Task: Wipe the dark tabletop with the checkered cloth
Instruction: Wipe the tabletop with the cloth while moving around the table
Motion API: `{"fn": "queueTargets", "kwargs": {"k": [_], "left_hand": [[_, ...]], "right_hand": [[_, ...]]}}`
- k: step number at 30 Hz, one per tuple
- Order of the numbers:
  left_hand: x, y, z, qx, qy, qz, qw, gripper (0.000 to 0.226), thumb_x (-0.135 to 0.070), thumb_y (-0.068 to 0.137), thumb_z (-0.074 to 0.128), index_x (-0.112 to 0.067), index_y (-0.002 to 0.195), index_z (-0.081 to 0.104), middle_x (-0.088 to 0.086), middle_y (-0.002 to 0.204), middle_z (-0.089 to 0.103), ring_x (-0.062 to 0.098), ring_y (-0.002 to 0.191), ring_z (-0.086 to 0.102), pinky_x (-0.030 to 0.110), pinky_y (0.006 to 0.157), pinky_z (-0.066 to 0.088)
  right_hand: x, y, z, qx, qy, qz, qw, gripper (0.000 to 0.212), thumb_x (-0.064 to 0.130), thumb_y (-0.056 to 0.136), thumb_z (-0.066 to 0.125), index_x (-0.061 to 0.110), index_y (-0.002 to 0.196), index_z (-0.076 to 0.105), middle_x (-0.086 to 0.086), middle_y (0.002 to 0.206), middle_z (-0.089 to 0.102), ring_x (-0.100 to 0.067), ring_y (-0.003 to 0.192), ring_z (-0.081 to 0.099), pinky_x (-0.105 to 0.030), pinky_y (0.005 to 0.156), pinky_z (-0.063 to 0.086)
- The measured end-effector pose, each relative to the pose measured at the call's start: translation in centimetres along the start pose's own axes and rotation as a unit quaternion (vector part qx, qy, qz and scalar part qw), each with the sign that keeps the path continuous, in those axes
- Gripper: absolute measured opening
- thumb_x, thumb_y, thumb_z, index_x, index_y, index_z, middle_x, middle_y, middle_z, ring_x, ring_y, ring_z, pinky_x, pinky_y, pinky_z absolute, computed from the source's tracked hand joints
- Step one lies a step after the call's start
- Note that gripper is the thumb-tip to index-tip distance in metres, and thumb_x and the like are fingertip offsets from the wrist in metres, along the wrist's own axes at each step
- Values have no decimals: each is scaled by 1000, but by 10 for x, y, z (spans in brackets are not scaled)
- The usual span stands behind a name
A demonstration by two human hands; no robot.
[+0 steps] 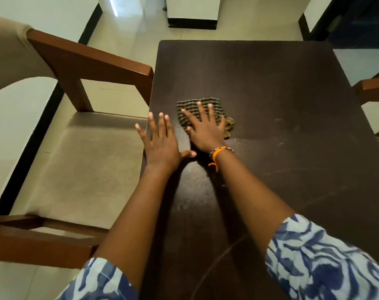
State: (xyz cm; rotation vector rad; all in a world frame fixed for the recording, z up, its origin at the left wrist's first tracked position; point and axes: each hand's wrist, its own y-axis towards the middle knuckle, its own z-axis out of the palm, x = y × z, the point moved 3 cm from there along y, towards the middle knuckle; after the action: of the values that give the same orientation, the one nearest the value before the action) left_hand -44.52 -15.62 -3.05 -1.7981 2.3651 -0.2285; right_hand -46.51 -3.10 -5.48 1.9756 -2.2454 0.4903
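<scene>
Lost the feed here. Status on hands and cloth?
Right hand flat on checkered cloth. Left hand open at tabletop edge. Nothing in the way.

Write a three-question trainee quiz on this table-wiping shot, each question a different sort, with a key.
1. True or false: the right hand lies flat with spread fingers on the checkered cloth.
2. Multiple choice: the left hand is A) lifting the cloth, B) resting open at the left edge of the dark tabletop, C) gripping the chair.
3. Fill in: the wrist with the orange band belongs to the ___ hand.

Key: 1 true; 2 B; 3 right.
</scene>
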Motion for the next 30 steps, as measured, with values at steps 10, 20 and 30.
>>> {"fn": "queueTargets", "kwargs": {"k": [10, 20, 30], "left_hand": [[-100, 7, -9, 20, 12, 78, 997, 127, -72, 66, 58, 0, 146, -9, 17, 157, -10, 37, 140, -24, 65, 103, -17], [-153, 13, -6, 17, 55, 152, 987, 115, -69, 65, 60, -13, 150, 7, 4, 154, 26, 32, 145, -9, 66, 99, -21], [-155, 13, -5, 23, 55, 135, 989, 111, -65, 67, 61, -17, 150, 6, 2, 156, 23, 32, 145, -10, 62, 100, -22]], "right_hand": [[-116, -27, -32, -38, 10, 25, 999, 51, 39, 96, 39, 49, 143, 20, 6, 160, 7, -23, 147, 0, -55, 114, 6], [-307, -84, -87, -63, 48, 259, 963, 50, 37, 99, 34, 42, 146, 18, 2, 160, 5, -28, 147, -1, -60, 112, 4], [-168, -35, -47, -70, 35, 140, 987, 52, 37, 97, 36, 43, 145, 17, -1, 160, 2, -31, 146, -6, -64, 110, -1]]}}
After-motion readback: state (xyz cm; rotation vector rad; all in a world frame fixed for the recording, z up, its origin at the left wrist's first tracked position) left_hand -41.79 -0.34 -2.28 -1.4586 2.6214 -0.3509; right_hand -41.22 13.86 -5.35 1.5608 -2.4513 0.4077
